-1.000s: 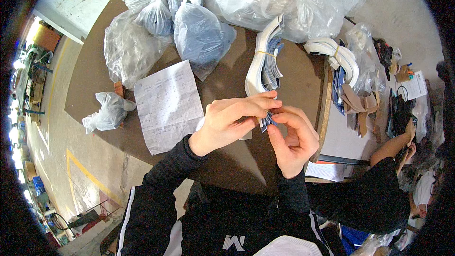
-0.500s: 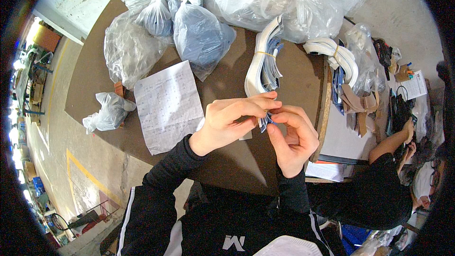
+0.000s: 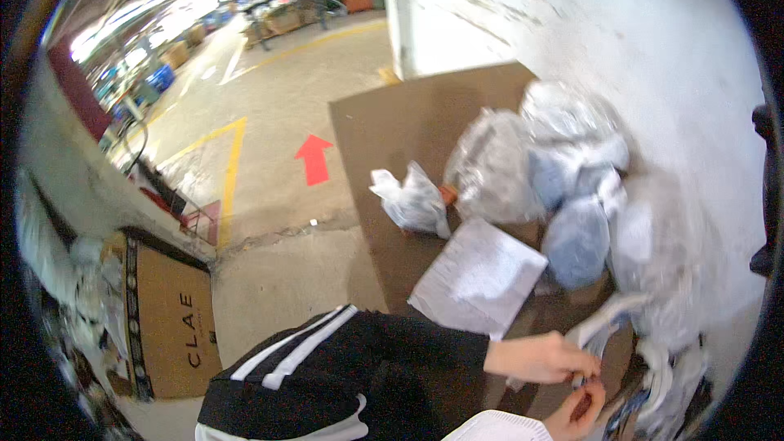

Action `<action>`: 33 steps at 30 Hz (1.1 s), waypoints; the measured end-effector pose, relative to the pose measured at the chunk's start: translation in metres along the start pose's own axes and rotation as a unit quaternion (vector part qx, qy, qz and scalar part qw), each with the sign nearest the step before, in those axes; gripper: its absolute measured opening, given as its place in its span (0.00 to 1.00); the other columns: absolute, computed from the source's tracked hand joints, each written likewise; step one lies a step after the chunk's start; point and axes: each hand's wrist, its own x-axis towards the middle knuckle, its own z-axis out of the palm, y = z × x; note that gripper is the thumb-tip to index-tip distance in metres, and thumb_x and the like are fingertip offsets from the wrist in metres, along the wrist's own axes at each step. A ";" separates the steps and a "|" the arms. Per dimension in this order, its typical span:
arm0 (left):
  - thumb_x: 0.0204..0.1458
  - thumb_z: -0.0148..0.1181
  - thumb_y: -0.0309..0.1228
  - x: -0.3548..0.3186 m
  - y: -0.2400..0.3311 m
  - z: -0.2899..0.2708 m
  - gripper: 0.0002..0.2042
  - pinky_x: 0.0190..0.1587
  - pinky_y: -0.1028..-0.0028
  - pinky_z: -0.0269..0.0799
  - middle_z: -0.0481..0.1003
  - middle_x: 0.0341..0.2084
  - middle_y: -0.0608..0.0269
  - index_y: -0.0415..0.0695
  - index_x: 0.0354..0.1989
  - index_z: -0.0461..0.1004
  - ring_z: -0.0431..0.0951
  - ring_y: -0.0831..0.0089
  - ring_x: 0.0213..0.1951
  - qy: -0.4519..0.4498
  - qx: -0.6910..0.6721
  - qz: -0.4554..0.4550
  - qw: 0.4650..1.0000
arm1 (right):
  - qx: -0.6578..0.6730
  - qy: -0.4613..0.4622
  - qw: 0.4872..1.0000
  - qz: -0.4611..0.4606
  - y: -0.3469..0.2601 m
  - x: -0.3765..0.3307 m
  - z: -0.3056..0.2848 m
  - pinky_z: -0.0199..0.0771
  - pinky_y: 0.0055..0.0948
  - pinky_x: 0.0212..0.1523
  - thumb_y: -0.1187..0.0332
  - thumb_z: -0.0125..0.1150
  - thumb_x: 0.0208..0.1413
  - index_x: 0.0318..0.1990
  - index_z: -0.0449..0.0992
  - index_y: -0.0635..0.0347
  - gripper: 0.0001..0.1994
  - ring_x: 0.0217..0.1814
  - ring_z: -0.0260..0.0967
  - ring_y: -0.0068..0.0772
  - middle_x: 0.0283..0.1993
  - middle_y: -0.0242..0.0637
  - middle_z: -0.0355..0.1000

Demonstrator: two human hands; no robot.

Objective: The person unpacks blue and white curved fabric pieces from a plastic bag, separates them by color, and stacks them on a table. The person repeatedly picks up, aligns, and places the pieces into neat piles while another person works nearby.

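At the lower right, my left hand (image 3: 545,358) has its fingers pinched together. My right hand (image 3: 578,415) is close below it, fingers curled in toward the left fingertips. A small bluish piece (image 3: 578,380) shows between the two hands, mostly covered by fingers and blurred; its kind is unclear. Just beyond the hands lies a bundle of curved white strips (image 3: 606,322), smeared by motion. A creased sheet of paper (image 3: 478,278) rests on the brown tabletop (image 3: 425,106) to the left of the bundle.
Several knotted clear plastic bags stand along the wall, one with bluish contents (image 3: 576,245). A small tied bag (image 3: 412,200) sits near the table's left edge. On the floor are a red arrow (image 3: 314,159) and a cardboard box (image 3: 173,322). More strips (image 3: 653,376) lie at right.
The view has swung left, bringing the floor, arrow and cardboard box into sight. My hands now appear at the lower right, still close together. The co-worker is out of view.
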 end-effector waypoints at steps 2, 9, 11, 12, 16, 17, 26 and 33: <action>0.43 0.57 0.19 0.001 -0.006 0.002 0.13 0.46 0.60 0.74 0.75 0.38 0.48 0.34 0.40 0.70 0.76 0.50 0.42 0.028 0.052 0.041 0.997 | 0.034 0.005 0.999 0.030 0.006 0.004 0.008 0.70 0.33 0.51 0.72 0.57 0.60 0.46 0.74 0.69 0.10 0.48 0.70 0.35 0.47 0.44 0.74; 0.43 0.61 0.21 0.006 -0.015 0.004 0.17 0.43 0.59 0.72 0.71 0.35 0.50 0.37 0.44 0.69 0.74 0.51 0.40 0.031 0.085 0.056 0.994 | 0.038 0.059 0.996 0.054 0.014 0.016 0.014 0.71 0.28 0.46 0.76 0.62 0.56 0.42 0.75 0.67 0.08 0.42 0.70 0.30 0.42 0.42 0.75; 0.44 0.62 0.22 0.007 -0.013 0.001 0.17 0.44 0.60 0.72 0.72 0.36 0.50 0.37 0.45 0.69 0.74 0.50 0.40 0.022 0.021 0.030 0.999 | 0.039 0.066 0.995 0.068 0.016 0.020 0.011 0.71 0.27 0.45 0.77 0.63 0.55 0.42 0.75 0.67 0.08 0.41 0.70 0.30 0.42 0.42 0.75; 0.44 0.62 0.23 0.008 -0.011 -0.001 0.18 0.44 0.60 0.72 0.72 0.36 0.50 0.37 0.45 0.69 0.74 0.50 0.40 0.018 -0.012 0.015 1.000 | 0.043 0.068 0.993 0.085 0.016 0.021 0.007 0.71 0.27 0.45 0.77 0.63 0.55 0.42 0.75 0.67 0.08 0.41 0.70 0.30 0.42 0.42 0.75; 0.44 0.65 0.25 0.010 -0.009 -0.004 0.17 0.45 0.62 0.71 0.74 0.38 0.52 0.37 0.44 0.72 0.75 0.53 0.42 0.000 -0.067 -0.001 0.998 | 0.087 0.033 0.989 0.117 -0.004 0.021 0.000 0.71 0.26 0.45 0.76 0.63 0.55 0.43 0.76 0.66 0.09 0.41 0.70 0.29 0.41 0.41 0.75; 0.44 0.66 0.26 0.010 -0.007 -0.004 0.16 0.45 0.63 0.71 0.74 0.38 0.52 0.37 0.43 0.73 0.75 0.54 0.42 -0.004 -0.082 -0.021 0.996 | 0.110 0.022 0.987 0.117 -0.002 0.021 -0.001 0.71 0.26 0.45 0.76 0.63 0.55 0.44 0.76 0.66 0.09 0.41 0.70 0.30 0.41 0.41 0.75; 0.42 0.68 0.32 0.009 -0.009 -0.021 0.19 0.44 0.65 0.73 0.75 0.37 0.61 0.46 0.46 0.77 0.76 0.60 0.40 0.030 0.196 0.069 0.978 | 0.043 0.031 0.984 0.167 -0.028 0.023 0.022 0.71 0.24 0.48 0.80 0.56 0.56 0.47 0.75 0.69 0.11 0.45 0.71 0.26 0.43 0.37 0.75; 0.38 0.67 0.22 0.018 -0.010 -0.015 0.18 0.46 0.67 0.74 0.77 0.43 0.59 0.39 0.43 0.78 0.78 0.60 0.44 0.012 0.228 0.033 0.973 | 0.155 0.003 0.977 0.146 -0.022 0.029 0.014 0.72 0.23 0.45 0.81 0.61 0.54 0.47 0.76 0.70 0.13 0.42 0.72 0.25 0.42 0.39 0.75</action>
